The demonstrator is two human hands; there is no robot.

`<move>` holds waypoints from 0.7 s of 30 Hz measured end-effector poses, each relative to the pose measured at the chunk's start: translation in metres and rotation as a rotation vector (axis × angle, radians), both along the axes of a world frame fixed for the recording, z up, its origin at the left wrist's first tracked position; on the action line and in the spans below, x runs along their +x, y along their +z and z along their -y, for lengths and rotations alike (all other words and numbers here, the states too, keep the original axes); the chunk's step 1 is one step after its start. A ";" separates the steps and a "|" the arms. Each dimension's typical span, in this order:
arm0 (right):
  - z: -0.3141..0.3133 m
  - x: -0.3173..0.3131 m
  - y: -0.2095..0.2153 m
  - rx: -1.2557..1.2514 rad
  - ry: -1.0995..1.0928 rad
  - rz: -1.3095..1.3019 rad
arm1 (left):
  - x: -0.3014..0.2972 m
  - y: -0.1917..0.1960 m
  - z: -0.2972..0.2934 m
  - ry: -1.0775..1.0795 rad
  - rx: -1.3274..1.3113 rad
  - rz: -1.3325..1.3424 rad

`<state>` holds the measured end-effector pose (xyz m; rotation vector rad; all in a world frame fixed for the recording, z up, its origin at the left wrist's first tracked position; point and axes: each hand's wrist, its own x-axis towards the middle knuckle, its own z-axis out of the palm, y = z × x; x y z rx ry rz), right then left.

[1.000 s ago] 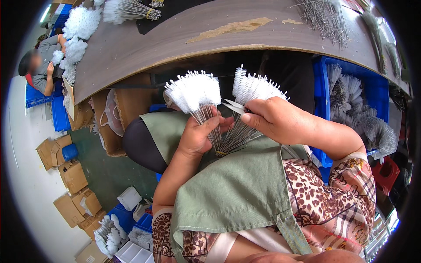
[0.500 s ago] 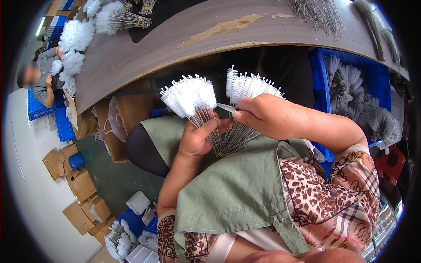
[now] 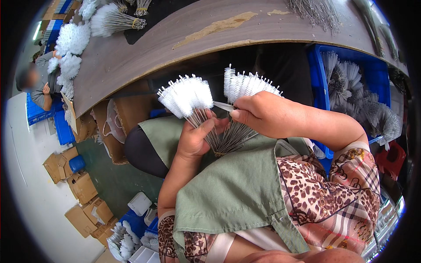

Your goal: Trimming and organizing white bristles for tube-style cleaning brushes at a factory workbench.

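A bundle of wire-stemmed tube brushes [image 3: 186, 97] with white bristle heads is fanned out in front of my chest. Its heads part into a left group and a right group, and the wire stems meet at a band [image 3: 219, 153] above my apron. My left hand [image 3: 193, 139] is closed around the stems of the left group. Between the thumb and fingers of my right hand [image 3: 265, 113] is a flat, pointed metal tool [image 3: 224, 106], its tip at the inner edge of the left group. That hand hides part of the right group's stems.
Across the front runs a worn brown table [image 3: 144, 59], with banded brushes [image 3: 112, 21] at left and loose wires [image 3: 313, 13] at right. A blue crate [image 3: 319, 79] of brushes stands at right. Cardboard boxes [image 3: 83, 186] line the left floor. Another person [image 3: 43, 85] sits far left.
The whole view has shifted slightly. Both hands keep their grips, and the tool's tip stays beside the left group of brush heads.
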<state>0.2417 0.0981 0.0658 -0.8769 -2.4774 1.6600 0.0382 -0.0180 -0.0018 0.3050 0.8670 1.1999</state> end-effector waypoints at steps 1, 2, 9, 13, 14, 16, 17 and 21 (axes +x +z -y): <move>0.000 0.000 0.000 -0.007 -0.001 0.011 | 0.000 -0.001 0.000 -0.001 -0.001 0.000; 0.000 0.000 0.000 -0.015 -0.001 0.022 | 0.001 -0.001 0.000 0.010 -0.014 0.009; 0.001 0.002 -0.008 0.027 -0.013 -0.042 | 0.000 -0.001 0.000 0.004 -0.047 -0.014; 0.001 0.002 -0.009 0.026 -0.009 -0.046 | 0.000 -0.003 0.000 -0.005 -0.008 -0.001; 0.000 0.002 -0.008 0.009 -0.010 -0.036 | 0.001 -0.003 0.000 -0.007 -0.017 -0.021; 0.000 0.002 -0.008 0.015 -0.007 -0.038 | 0.001 -0.002 0.000 -0.012 -0.024 -0.040; 0.000 0.002 -0.008 0.021 -0.001 -0.041 | 0.001 -0.002 0.000 -0.002 -0.019 -0.032; -0.001 0.003 -0.008 0.022 -0.002 -0.042 | 0.002 -0.001 0.000 0.021 -0.026 -0.024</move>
